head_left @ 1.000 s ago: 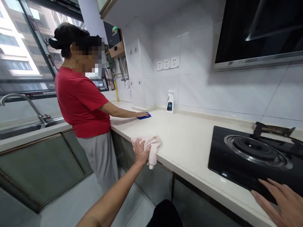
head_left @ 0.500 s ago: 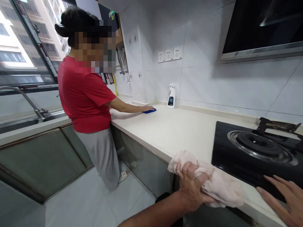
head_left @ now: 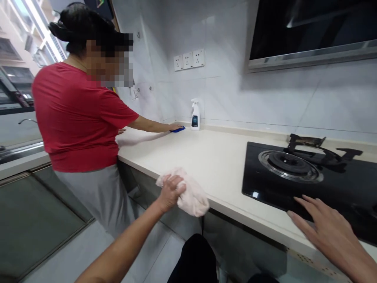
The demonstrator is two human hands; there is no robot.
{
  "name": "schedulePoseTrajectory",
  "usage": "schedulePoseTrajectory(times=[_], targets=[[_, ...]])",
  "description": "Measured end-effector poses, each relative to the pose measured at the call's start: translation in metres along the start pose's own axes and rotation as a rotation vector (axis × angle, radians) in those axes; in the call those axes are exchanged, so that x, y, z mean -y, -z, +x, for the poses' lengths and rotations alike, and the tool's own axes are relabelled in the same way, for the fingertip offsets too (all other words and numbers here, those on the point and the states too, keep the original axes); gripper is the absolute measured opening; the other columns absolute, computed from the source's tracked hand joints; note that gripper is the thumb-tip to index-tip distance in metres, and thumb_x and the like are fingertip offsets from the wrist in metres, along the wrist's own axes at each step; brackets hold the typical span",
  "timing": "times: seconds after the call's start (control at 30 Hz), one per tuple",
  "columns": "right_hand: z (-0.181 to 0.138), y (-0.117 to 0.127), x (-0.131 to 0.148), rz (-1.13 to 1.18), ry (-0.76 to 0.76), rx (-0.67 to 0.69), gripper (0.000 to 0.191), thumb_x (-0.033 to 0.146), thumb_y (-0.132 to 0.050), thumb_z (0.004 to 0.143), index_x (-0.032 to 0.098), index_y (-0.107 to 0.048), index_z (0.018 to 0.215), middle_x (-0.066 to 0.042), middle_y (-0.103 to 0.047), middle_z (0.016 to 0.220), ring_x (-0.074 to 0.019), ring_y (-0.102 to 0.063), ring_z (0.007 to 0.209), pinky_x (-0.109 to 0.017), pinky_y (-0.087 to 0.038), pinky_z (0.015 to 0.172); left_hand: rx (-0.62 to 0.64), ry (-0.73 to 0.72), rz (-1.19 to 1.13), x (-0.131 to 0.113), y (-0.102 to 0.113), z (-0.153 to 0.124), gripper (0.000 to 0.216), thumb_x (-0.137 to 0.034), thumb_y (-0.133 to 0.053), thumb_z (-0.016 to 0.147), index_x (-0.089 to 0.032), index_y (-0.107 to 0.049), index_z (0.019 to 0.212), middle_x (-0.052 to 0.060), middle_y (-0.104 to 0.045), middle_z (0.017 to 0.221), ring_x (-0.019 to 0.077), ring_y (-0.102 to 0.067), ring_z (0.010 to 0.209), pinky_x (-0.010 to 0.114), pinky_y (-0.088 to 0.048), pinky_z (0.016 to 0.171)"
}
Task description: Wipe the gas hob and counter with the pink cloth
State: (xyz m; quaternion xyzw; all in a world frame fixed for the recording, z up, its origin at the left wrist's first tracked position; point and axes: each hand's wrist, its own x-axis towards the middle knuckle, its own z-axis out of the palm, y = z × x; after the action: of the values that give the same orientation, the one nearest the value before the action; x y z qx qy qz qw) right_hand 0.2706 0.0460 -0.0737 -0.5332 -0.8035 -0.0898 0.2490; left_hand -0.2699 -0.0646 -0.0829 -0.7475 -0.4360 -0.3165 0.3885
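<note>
My left hand [head_left: 171, 193] is closed round a pale pink cloth [head_left: 193, 196], bunched up and hanging partly over the front edge of the white countertop [head_left: 210, 161]. My right hand [head_left: 322, 224] has its fingers stretched out at the front edge of the black gas stove [head_left: 273, 188], holding nothing. Whether its fingertips touch the glass, I cannot tell. A round burner [head_left: 290, 162] lies beyond that hand, and a black pan support [head_left: 315, 147] sits askew behind the burner.
To the left stands a person in a red shirt [head_left: 76, 118], one hand on a blue cloth [head_left: 178, 129] on the counter. A white spray bottle [head_left: 195, 116] stands against the tiled wall below the sockets [head_left: 188, 60]. A dark range hood [head_left: 312, 31] overhangs the stove.
My left hand has moved left along the counter's front edge with the pink cloth. My right hand stays by the stove, fingers stretched. The view has turned somewhat to the right.
</note>
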Motion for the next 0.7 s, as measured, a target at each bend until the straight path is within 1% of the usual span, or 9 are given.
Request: schedulePoseTrajectory(times=[0.07, 0.13, 0.2, 0.27, 0.37, 0.47, 0.57, 0.7], targets=[[0.000, 0.004, 0.007, -0.013, -0.013, 0.018, 0.080, 0.074, -0.028, 0.093, 0.016, -0.065, 0.134, -0.015, -0.058, 0.148, -0.0416, -0.046, 0.142, -0.064, -0.036, 0.117, 0.071, 0.020, 0.024, 0.038, 0.014, -0.011, 0.027, -0.016, -0.050, 0.098, -0.032, -0.058, 0.119, 0.006, -0.063, 0.129, 0.0246, -0.053, 0.128, 0.054, -0.030, 0.114], [0.001, 0.007, 0.013, -0.023, -0.028, 0.031, 0.080, 0.072, -0.026, 0.094, 0.015, -0.064, 0.135, -0.015, -0.057, 0.149, -0.0412, -0.045, 0.144, -0.063, -0.035, 0.118, 0.123, 0.056, 0.046, 0.065, 0.024, -0.020, 0.029, -0.021, -0.048, 0.098, -0.030, -0.057, 0.124, 0.009, -0.062, 0.129, 0.0267, -0.052, 0.126, 0.055, -0.030, 0.114], [0.001, 0.010, 0.018, -0.030, -0.037, 0.038, 0.079, 0.070, -0.025, 0.095, 0.016, -0.063, 0.137, -0.015, -0.055, 0.150, -0.0408, -0.043, 0.145, -0.062, -0.034, 0.119, 0.188, 0.124, 0.080, 0.077, 0.028, -0.026, 0.034, -0.029, -0.050, 0.096, -0.026, -0.056, 0.129, 0.012, -0.060, 0.129, 0.0301, -0.051, 0.125, 0.057, -0.030, 0.114], [0.001, 0.010, 0.021, -0.035, -0.042, 0.037, 0.078, 0.069, -0.024, 0.096, 0.016, -0.063, 0.138, -0.014, -0.054, 0.152, -0.0403, -0.041, 0.146, -0.062, -0.032, 0.120, 0.235, 0.185, 0.127, 0.076, 0.028, -0.027, 0.042, -0.037, -0.053, 0.092, -0.021, -0.057, 0.131, 0.015, -0.059, 0.129, 0.0337, -0.050, 0.125, 0.057, -0.031, 0.113], [0.000, 0.010, 0.024, -0.039, -0.037, 0.028, 0.077, 0.068, -0.024, 0.097, 0.015, -0.063, 0.138, -0.015, -0.054, 0.152, -0.0404, -0.041, 0.146, -0.062, -0.032, 0.120, 0.241, 0.213, 0.195, 0.055, 0.023, -0.021, 0.051, -0.045, -0.058, 0.088, -0.017, -0.059, 0.130, 0.019, -0.059, 0.128, 0.0368, -0.050, 0.122, 0.056, -0.033, 0.110], [-0.001, 0.009, 0.025, -0.044, -0.031, 0.015, 0.076, 0.067, -0.024, 0.098, 0.015, -0.062, 0.138, -0.016, -0.053, 0.152, -0.0407, -0.040, 0.146, -0.063, -0.032, 0.120, 0.202, 0.193, 0.213, 0.019, 0.015, -0.006, 0.048, -0.045, -0.060, 0.087, -0.019, -0.063, 0.127, 0.018, -0.061, 0.126, 0.0367, -0.051, 0.121, 0.053, -0.033, 0.107], [-0.002, 0.009, 0.026, -0.047, -0.039, 0.003, 0.076, 0.067, -0.024, 0.098, 0.015, -0.062, 0.137, -0.016, -0.053, 0.152, -0.0413, -0.040, 0.146, -0.063, -0.032, 0.120, 0.117, 0.154, 0.196, -0.026, 0.006, 0.016, 0.037, -0.040, -0.059, 0.091, -0.021, -0.066, 0.122, 0.016, -0.062, 0.123, 0.0350, -0.052, 0.118, 0.052, -0.033, 0.104], [-0.001, 0.007, 0.024, -0.034, -0.037, -0.001, 0.075, 0.069, -0.025, 0.098, 0.016, -0.063, 0.136, -0.016, -0.054, 0.151, -0.0413, -0.040, 0.146, -0.063, -0.032, 0.120, 0.044, 0.150, 0.115, -0.097, -0.009, 0.051, 0.032, -0.039, -0.060, 0.093, -0.025, -0.069, 0.120, 0.013, -0.064, 0.119, 0.0327, -0.053, 0.115, 0.051, -0.032, 0.102]])
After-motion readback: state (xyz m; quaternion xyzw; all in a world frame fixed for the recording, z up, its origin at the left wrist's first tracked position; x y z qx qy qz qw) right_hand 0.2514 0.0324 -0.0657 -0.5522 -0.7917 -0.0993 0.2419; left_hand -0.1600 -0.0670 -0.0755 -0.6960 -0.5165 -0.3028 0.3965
